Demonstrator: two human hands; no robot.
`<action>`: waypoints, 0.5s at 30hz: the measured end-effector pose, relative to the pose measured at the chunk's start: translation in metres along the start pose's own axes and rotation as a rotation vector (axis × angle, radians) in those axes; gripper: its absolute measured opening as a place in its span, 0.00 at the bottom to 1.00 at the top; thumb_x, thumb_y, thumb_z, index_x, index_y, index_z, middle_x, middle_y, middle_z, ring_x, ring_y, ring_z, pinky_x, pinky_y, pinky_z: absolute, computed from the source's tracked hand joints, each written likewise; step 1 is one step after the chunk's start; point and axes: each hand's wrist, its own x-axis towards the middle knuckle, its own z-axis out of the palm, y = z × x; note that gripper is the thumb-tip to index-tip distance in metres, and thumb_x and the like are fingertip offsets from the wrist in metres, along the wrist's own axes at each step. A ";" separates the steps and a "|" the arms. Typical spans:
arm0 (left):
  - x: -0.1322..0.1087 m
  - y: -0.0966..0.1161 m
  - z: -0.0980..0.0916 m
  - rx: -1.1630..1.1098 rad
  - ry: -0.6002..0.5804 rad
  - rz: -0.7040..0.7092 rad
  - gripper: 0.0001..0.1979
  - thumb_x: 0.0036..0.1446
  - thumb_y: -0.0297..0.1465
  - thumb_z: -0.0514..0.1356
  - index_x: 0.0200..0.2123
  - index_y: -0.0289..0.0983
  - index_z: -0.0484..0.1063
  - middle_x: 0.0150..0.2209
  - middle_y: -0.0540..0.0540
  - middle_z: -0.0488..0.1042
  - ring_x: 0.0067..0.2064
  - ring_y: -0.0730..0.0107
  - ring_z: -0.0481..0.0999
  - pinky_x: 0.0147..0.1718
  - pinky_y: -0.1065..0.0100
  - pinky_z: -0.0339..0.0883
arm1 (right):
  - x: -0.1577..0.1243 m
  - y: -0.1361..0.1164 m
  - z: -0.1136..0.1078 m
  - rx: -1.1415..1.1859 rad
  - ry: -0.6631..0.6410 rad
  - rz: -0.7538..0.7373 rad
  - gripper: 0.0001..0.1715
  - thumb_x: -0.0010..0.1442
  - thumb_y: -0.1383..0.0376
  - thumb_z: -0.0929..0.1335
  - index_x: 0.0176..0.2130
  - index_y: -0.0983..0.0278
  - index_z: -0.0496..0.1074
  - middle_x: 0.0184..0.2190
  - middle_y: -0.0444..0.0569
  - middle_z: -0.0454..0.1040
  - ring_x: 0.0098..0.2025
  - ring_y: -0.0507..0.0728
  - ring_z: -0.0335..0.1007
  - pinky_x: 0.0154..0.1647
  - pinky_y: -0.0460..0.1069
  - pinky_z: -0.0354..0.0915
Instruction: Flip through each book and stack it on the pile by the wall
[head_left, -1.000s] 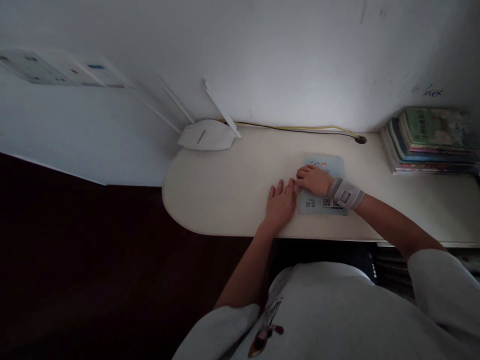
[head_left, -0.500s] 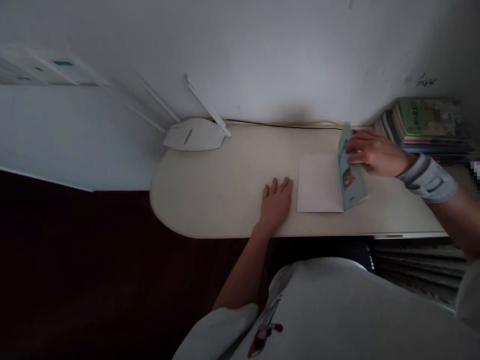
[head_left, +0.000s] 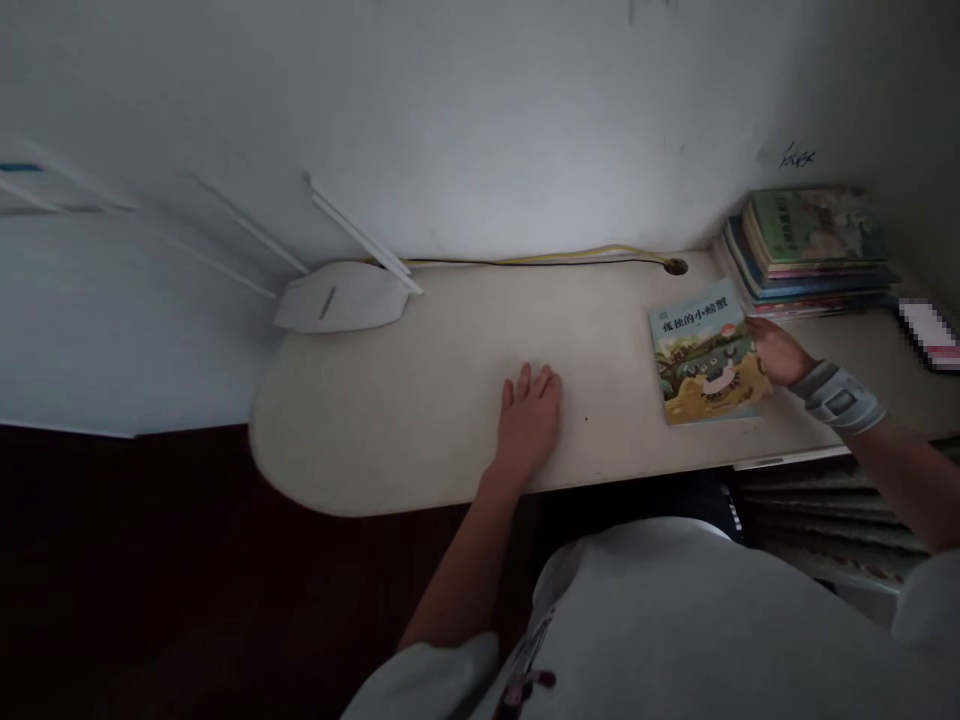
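Observation:
A closed picture book with a pale blue and sandy illustrated cover is at the right part of the white desk, its front facing up and slightly turned. My right hand, with a grey band at the wrist, grips the book's right edge. Its thumb and fingers are partly hidden at that edge. To the left, my left hand lies flat on the desk, fingers stretched out and nothing in it. A gap of bare desk separates it from the book.
Behind my right hand, a stack of books stands against the wall. A phone-like object, blurred out, lies at the far right. At the back left is a white router; yellow and black cables run to a desk hole.
The book was lying open with my right hand at its raised cover; now it is closed, front up. My view has shifted to the right. My left hand stays flat on the desk.

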 end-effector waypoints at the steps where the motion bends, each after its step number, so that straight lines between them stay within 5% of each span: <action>1: 0.002 0.006 -0.003 -0.005 -0.007 0.025 0.25 0.65 0.28 0.40 0.60 0.30 0.62 0.64 0.37 0.59 0.68 0.50 0.48 0.63 0.46 0.46 | 0.006 -0.008 -0.002 0.072 -0.025 -0.020 0.19 0.62 0.60 0.60 0.41 0.60 0.78 0.42 0.51 0.78 0.48 0.60 0.71 0.51 0.56 0.67; 4: 0.010 0.031 -0.009 -0.054 -0.062 0.136 0.24 0.66 0.32 0.41 0.62 0.30 0.59 0.65 0.36 0.56 0.68 0.52 0.48 0.63 0.49 0.46 | 0.026 -0.039 -0.003 0.423 -0.027 -0.018 0.30 0.66 0.55 0.53 0.53 0.68 0.70 0.47 0.58 0.75 0.51 0.62 0.70 0.52 0.57 0.66; 7: 0.016 0.052 -0.005 -0.121 -0.099 0.245 0.27 0.66 0.39 0.45 0.64 0.33 0.54 0.67 0.36 0.51 0.68 0.50 0.45 0.63 0.46 0.45 | 0.037 -0.074 0.001 0.607 0.053 -0.022 0.38 0.66 0.50 0.49 0.65 0.70 0.51 0.61 0.61 0.61 0.61 0.60 0.59 0.59 0.58 0.59; 11: 0.016 0.054 0.010 -0.190 -0.121 0.282 0.28 0.63 0.40 0.51 0.64 0.37 0.56 0.65 0.37 0.56 0.67 0.47 0.49 0.62 0.39 0.39 | 0.023 -0.114 0.010 0.432 -0.103 -0.104 0.60 0.54 0.39 0.64 0.68 0.69 0.39 0.69 0.64 0.40 0.69 0.69 0.37 0.64 0.65 0.48; 15: 0.012 0.041 0.021 -0.221 -0.102 0.283 0.24 0.60 0.38 0.56 0.59 0.42 0.64 0.61 0.42 0.65 0.65 0.51 0.57 0.64 0.42 0.32 | 0.002 -0.128 0.016 0.209 -0.187 -0.079 0.57 0.54 0.44 0.67 0.68 0.71 0.44 0.68 0.66 0.41 0.68 0.75 0.37 0.64 0.70 0.43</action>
